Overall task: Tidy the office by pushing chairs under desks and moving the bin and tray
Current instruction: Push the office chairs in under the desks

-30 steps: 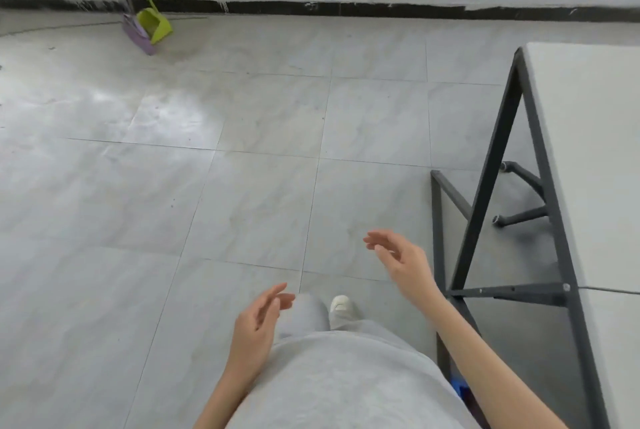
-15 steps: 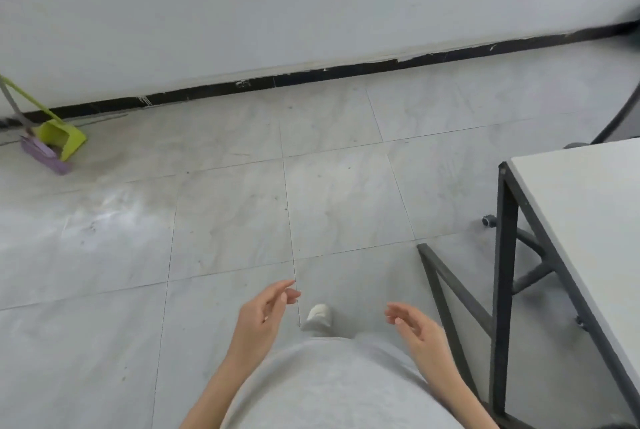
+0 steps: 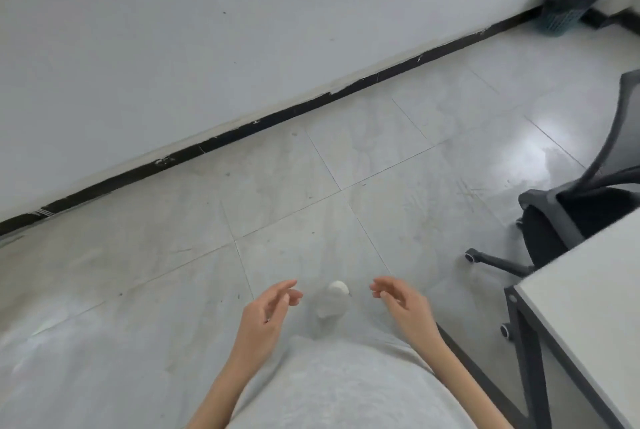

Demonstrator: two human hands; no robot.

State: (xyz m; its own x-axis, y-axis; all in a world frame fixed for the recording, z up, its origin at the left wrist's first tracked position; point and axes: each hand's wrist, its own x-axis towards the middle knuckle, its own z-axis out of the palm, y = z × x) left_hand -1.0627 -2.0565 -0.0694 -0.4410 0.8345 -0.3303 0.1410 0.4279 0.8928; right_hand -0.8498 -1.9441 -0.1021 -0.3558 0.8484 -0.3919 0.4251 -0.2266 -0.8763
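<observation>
A dark mesh bin (image 3: 568, 2) with a black liner stands in the far right corner against the wall. At the right edge a black office chair (image 3: 575, 214) on castors sits partly beside a white desk (image 3: 588, 317) with a black frame. My left hand (image 3: 266, 314) and my right hand (image 3: 403, 304) hang in front of my body, fingers loosely curled, holding nothing. Both are well short of the chair and far from the bin. No tray is in view.
A grey tiled floor (image 3: 294, 207) stretches to a white wall with a black skirting board (image 3: 311, 103). The desk's black leg and floor bar (image 3: 519, 342) stand close to my right side. One white shoe (image 3: 334, 297) shows between my hands.
The view has swung to the right: the green dustpan and broom have left the frame, and the chair and bin have come into sight. My hands stay empty and have drawn closer together.
</observation>
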